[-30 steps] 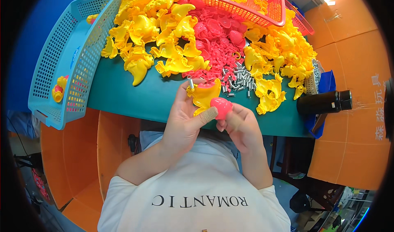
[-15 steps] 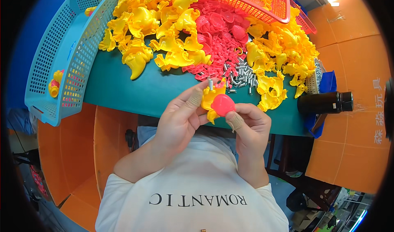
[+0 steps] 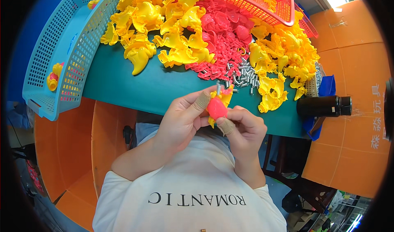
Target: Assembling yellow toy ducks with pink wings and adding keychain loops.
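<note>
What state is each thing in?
Left hand: closed on yellow shell
Right hand: pinching red oval
Yellow shell: partly hidden
Red oval: held against the shell
Metal cylinders: loosely piled
Blue basket: open, holding toys
Red basket: holding yellow rings
Black bottle: apparently capped
Cardboard box: open

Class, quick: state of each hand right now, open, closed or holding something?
Left hand: closed, holding the yellow plastic shell.
Right hand: closed, pinching the pink egg-shaped piece.
</note>
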Motion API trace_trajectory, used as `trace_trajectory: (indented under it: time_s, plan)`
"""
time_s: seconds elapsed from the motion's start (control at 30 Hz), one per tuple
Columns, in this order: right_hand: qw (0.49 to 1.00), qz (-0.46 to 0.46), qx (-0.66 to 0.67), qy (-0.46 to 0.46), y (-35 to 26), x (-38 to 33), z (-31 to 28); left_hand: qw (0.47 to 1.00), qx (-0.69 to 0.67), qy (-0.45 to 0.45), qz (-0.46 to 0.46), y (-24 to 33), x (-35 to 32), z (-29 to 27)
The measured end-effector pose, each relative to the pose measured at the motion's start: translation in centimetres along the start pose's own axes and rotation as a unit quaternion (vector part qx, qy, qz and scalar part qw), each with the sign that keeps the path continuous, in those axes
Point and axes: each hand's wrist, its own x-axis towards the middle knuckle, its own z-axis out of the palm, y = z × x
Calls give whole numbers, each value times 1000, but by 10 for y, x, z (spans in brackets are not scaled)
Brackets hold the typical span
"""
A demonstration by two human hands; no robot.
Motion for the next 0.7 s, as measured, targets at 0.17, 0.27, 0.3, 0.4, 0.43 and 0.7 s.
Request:
trace_trajectory:
  time_s: [0.17, 0.27, 0.3, 0.4, 0.43, 0.7]
  plan:
    - [999, 19, -16, 47, 0, -8, 10, 999, 16, 26, -20, -3, 0, 5]
    - [986, -37, -138, 88, -3, -9, 20, 999, 28, 21, -4, -7, 3, 3]
    - [978, -109, -149, 98, 4, -8, 23, 996, 92, 11, 15, -6, 2, 1]
    - [993, -98, -69, -6, 5, -3, 7, 982, 180, -26, 52, -2, 2, -3]
    - [998, 4, -8, -66, 0, -6, -7, 990, 138, -14, 25, 0, -1, -7]
    - [892, 3, -444, 85, 37, 31, -100, 995, -64, 26, -68, 12, 1, -2]
